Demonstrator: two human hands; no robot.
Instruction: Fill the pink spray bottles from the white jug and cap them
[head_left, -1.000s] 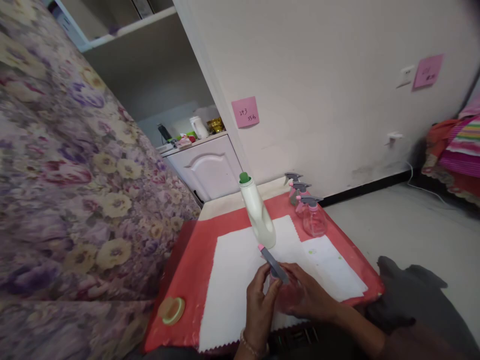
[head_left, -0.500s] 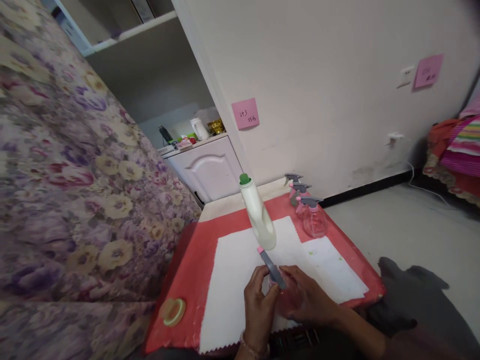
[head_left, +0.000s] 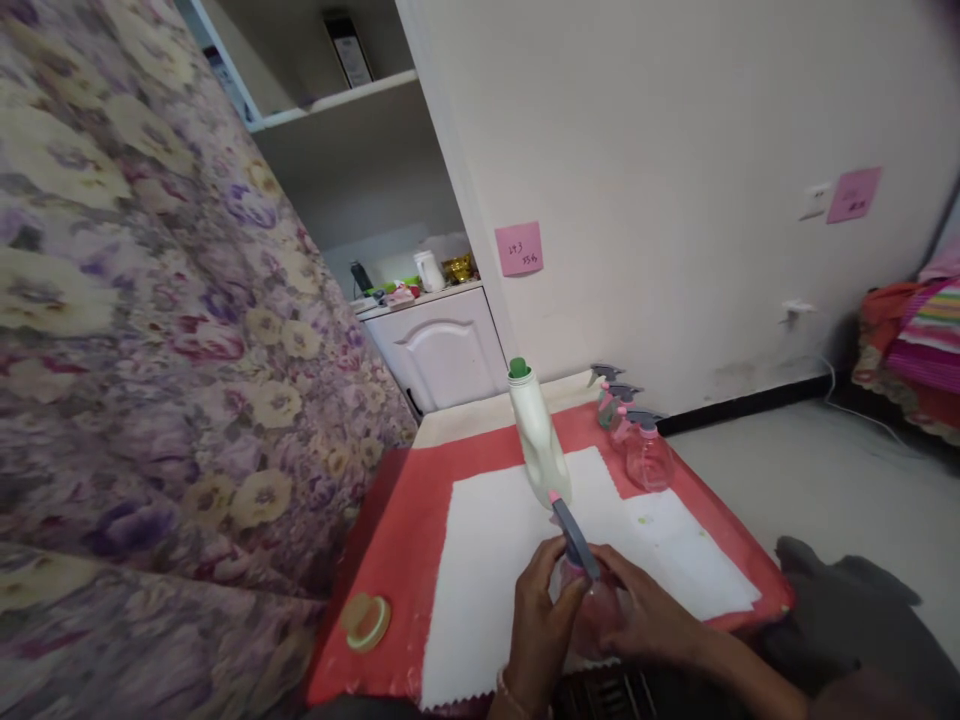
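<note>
View: head camera, looking forward and down.
Spray bottle (head_left: 598, 612): clear pinkish body, grey spray head (head_left: 574, 536), pink nozzle tip; stands between the two hands at the near edge of the tabletop (head_left: 390, 530).
Handling, as judged: probably light; thin, smooth plastic, likely slick if wet; body apt to give a little under pressure, spray head stiffer. Contents: cannot tell.
Best hold, as judged: one hand around the rounded body, the other at the collar below the spray head.
Left hand (head_left: 538, 612): thumb and fingers pinch the neck, just under the spray head; bottle to its right.
Right hand (head_left: 651, 608): curls around the body from the right; bottle to its left.
Nozzle: points away from the person, towards the foot of the tall pale bottle (head_left: 534, 430); contact between them cannot be told.
Tall pale bottle: upright, green at its mouth, on the white cloth (head_left: 476, 560).
Other spray bottles (head_left: 649, 462): a row along the far right, beyond the right hand.
Paper sheet (head_left: 701, 565): right of the cloth, green marks.
Round lid (head_left: 369, 625): far left, well apart from both hands.
</note>
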